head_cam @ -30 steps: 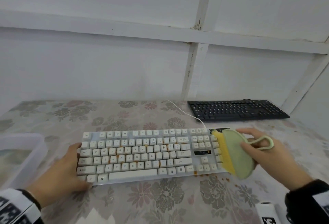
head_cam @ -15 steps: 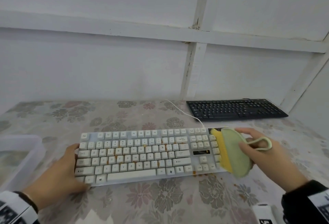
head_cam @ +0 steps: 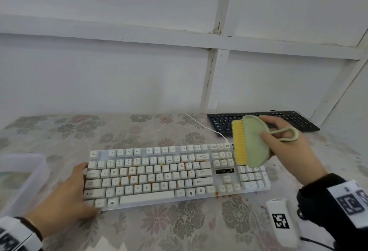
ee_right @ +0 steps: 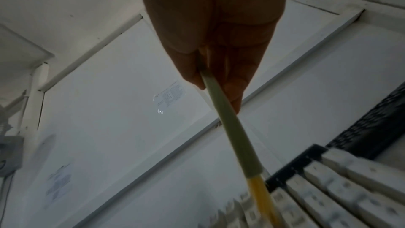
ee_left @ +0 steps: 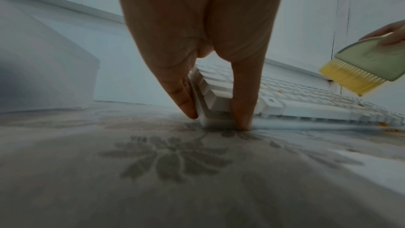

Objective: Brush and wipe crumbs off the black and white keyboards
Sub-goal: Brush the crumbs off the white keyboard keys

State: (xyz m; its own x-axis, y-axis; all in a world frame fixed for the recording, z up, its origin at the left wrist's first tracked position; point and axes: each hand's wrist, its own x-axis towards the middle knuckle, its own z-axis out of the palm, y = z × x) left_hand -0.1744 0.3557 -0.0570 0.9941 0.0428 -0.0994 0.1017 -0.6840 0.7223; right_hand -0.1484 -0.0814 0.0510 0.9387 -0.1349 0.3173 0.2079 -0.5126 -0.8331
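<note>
Grip: brush point(head_cam: 252, 141) was pinched by right hand point(head_cam: 286, 147); white keyboard point(head_cam: 175, 175) was clasped at its corner by left hand point(head_cam: 63, 197).
Handling: bristles were judged soft, keyboard light and rigid.
Hold: end edges were judged safest.

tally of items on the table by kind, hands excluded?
Keyboards: 2, white keyboard and black keyboard
Brushes: 1, green brush, held above the white one
Clear plastic containers: 1
White tagged devices: 1
Total: 5

We see a floral-clothed table point(head_cam: 159, 228) bearing a white keyboard point(head_cam: 169, 177) at centre, a black keyboard point(head_cam: 298, 121) upper right, a clear plastic tub point(head_cam: 20, 179) far left, and orange crumbs point(head_cam: 229, 196) lower right.
</note>
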